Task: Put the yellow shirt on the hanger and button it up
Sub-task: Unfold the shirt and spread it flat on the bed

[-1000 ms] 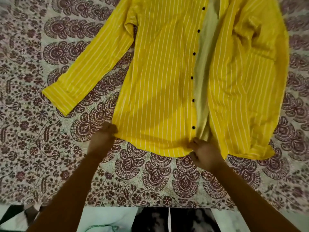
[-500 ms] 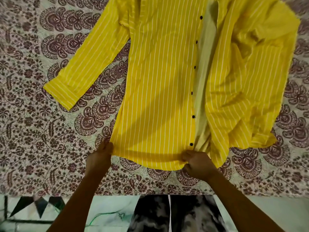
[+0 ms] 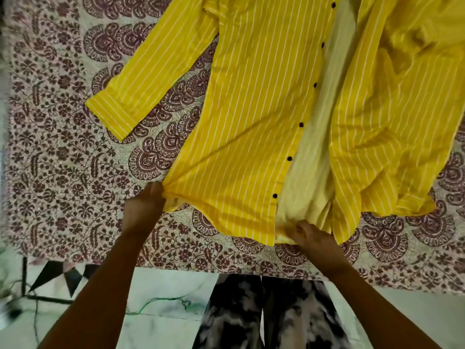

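Shirt: yellow shirt [image 3: 251, 137] lies open and face up on the bed cover [image 3: 63, 172], spread out flat on its left half and bunched up on its right half.
Buttons: dark buttons [image 3: 301, 124] run down the edge of the left front; none are done up.
Left hand: left hand [image 3: 143, 210] is closed tight on the bottom corner of the shirt's left side, and the cloth puckers there.
Right hand: right hand [image 3: 314, 238] is pinched shut on the bottom hem, at the pale inside part near the middle.
Hanger: no hanger shows anywhere; it may be past the top edge, I cannot tell.
Step now: looks like pulling the hem to lay the shirt straight, before any hanging.
Next move: smooth the crumpled right side, then get the hanger and slide it in at the shoulders.
After that: close the fronts and do up the buttons.
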